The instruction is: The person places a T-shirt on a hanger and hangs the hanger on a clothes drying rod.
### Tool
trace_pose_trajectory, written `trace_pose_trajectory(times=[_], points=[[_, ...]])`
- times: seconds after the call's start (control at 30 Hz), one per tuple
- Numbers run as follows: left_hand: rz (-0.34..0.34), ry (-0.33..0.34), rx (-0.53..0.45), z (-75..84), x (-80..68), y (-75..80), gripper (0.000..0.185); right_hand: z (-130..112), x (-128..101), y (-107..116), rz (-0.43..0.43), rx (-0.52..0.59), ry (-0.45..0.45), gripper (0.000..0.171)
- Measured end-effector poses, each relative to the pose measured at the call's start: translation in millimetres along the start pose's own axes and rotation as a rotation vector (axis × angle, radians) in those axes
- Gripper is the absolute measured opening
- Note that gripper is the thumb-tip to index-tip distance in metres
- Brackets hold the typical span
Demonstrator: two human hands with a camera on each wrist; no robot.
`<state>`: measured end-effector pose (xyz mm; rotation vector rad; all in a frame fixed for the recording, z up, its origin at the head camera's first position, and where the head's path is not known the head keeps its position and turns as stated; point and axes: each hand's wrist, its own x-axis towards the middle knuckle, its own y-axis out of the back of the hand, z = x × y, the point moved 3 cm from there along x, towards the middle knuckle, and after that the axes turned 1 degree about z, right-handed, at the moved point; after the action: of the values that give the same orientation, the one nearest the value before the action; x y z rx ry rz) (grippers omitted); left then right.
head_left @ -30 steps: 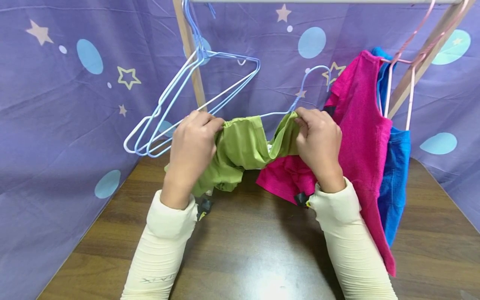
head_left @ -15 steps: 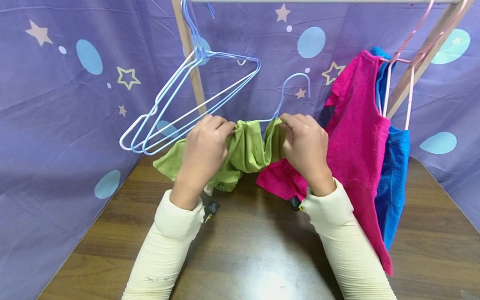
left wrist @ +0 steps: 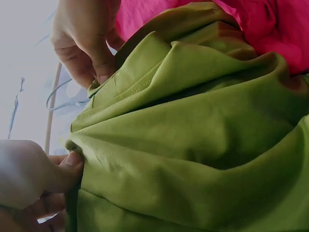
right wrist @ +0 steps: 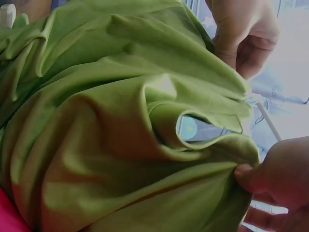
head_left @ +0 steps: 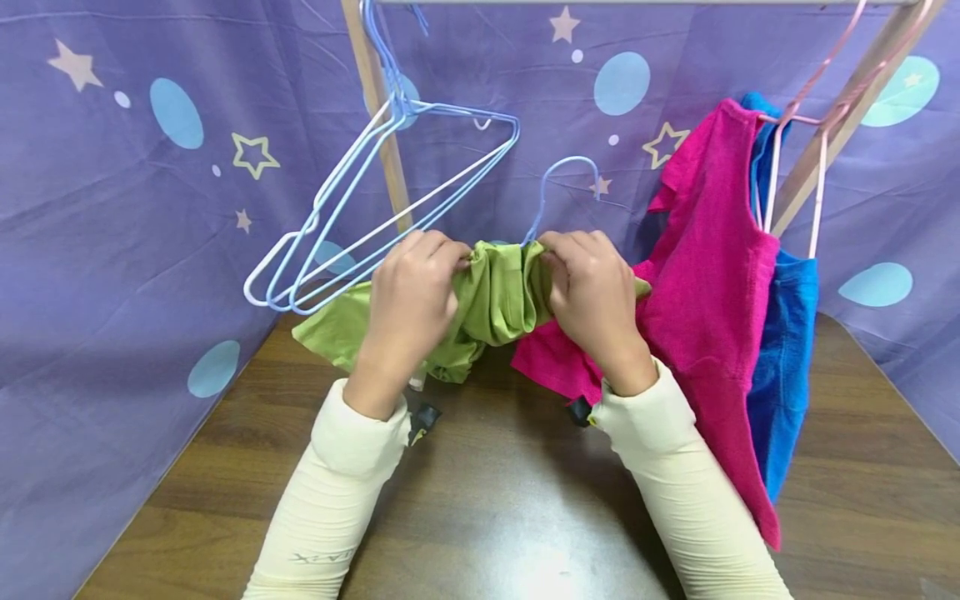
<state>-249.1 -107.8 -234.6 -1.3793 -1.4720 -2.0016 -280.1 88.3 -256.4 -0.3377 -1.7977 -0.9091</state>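
Your left hand (head_left: 408, 292) pinched one bunched edge of the green shirt (head_left: 491, 296) and your right hand (head_left: 588, 292) pinched the other, both fists close together above the tabletop (head_left: 510, 500), just in front of the pink shirt (head_left: 712, 275) on its pink hanger (head_left: 776, 179). The blue wire hanger (head_left: 558, 187) stood between your hands with only its hook showing above the gathered cloth, so it appeared to sit inside the neck opening. From the wrist views your thumbs and fingertips gripped the folded hem tightly, and a small gap in the fabric showed near the right thumb (right wrist: 251, 176).

To do this step well, you needed to keep the cloth gathered short, as you had it, so the hanger's shoulders could slip through without snagging. You were best served by working one shoulder in first, holding the hook upright and easing the fabric down rather than tugging it. The spare blue hangers (head_left: 375, 204) hung near your left hand; you needed to keep the shirt's loose tail from catching on them
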Motion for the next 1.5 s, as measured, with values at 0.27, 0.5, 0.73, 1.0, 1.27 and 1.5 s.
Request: trace_pose_trajectory(times=[0.27, 0.5, 0.73, 1.0, 1.27, 1.5], points=[[0.071, 0.089, -0.060, -5.6, -0.5, 8.8, 0.007, 12.0, 0.7, -8.0, -0.077, 0.085, 0.068, 0.023], [0.075, 0.127, -0.074, -11.6, 0.9, 13.9, 0.006, 20.4, 1.0, -10.3, -0.139, 0.145, 0.043, 0.022], [0.121, 0.160, -0.073, -23.6, 1.6, 21.1, 0.005, 30.8, 6.6, 3.3, -0.155, 0.204, -0.018, 0.050], [0.145, 0.169, -0.067, -30.0, 1.0, 25.8, 0.005, 51.4, 5.4, 15.5, -0.187, 0.125, -0.108, 0.031], [0.153, 0.181, -0.069, -31.4, 1.1, 27.2, 0.005, 62.2, 2.1, 10.5, -0.204, 0.133, -0.104, 0.023], [0.152, 0.202, -0.069, -33.9, 0.8, 29.4, 0.005, 68.2, 0.3, 4.6, -0.192, 0.105, -0.080, 0.029]])
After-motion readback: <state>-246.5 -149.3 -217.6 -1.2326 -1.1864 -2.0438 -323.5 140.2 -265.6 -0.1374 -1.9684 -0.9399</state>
